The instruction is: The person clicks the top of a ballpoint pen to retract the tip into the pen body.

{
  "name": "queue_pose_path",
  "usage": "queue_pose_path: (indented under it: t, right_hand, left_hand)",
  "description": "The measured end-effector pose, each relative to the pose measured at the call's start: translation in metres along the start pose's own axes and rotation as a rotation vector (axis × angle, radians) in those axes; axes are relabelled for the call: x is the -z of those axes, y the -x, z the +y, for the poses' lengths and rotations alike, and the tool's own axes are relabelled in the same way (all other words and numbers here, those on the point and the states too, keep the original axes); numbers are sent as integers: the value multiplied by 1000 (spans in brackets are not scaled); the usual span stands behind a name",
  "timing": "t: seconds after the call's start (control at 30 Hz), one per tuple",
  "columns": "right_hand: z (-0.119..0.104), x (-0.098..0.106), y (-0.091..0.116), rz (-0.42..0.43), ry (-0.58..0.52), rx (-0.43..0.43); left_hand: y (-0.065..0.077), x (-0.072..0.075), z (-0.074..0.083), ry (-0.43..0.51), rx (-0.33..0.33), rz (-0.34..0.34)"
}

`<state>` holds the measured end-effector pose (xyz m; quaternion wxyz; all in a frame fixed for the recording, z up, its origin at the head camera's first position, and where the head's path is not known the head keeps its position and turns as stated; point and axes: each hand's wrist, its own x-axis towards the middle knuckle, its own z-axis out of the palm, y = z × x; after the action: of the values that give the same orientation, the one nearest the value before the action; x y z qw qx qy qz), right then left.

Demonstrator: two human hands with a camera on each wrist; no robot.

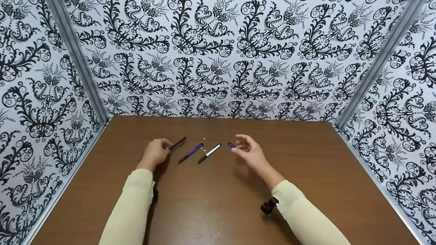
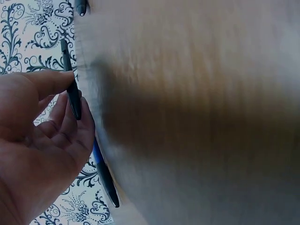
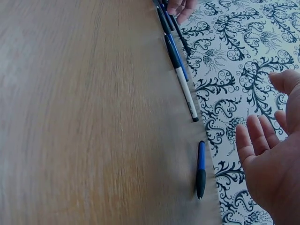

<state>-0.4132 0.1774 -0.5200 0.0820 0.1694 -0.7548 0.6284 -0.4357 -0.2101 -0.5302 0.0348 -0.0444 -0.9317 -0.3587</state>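
Observation:
My left hand (image 1: 155, 152) pinches a slim black pen (image 2: 71, 89) between thumb and fingers at the left of the row of pens. To its right a blue pen with a black grip (image 1: 190, 153) lies on the table, slanted. Beside that one is a white pen with a black grip (image 1: 210, 153). Over at the right, my right hand (image 3: 276, 164) has its fingers parted and holds nothing. Nearest to it lies another blue pen with a black grip (image 3: 200, 171), apart from the fingers in the right wrist view and partly hidden by them in the head view.
The brown wooden table (image 1: 192, 210) ends at a back wall (image 1: 208, 64) with a black-and-white scroll pattern. Grey metal posts (image 1: 78, 58) stand at the corners. A small black device (image 1: 269, 206) is attached at the right sleeve cuff.

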Motion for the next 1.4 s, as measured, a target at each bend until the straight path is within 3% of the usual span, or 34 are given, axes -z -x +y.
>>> queue_pose_path:
  t: [0.7,1.4]
  right_hand:
    - [4,4,-1,14,-4,-19]
    - [4,8,0,19,-43,-37]
  left_hand:
    - [-1,-3,-5,-23,94,-23]
    - [0,2,-2,-53,89,-44]
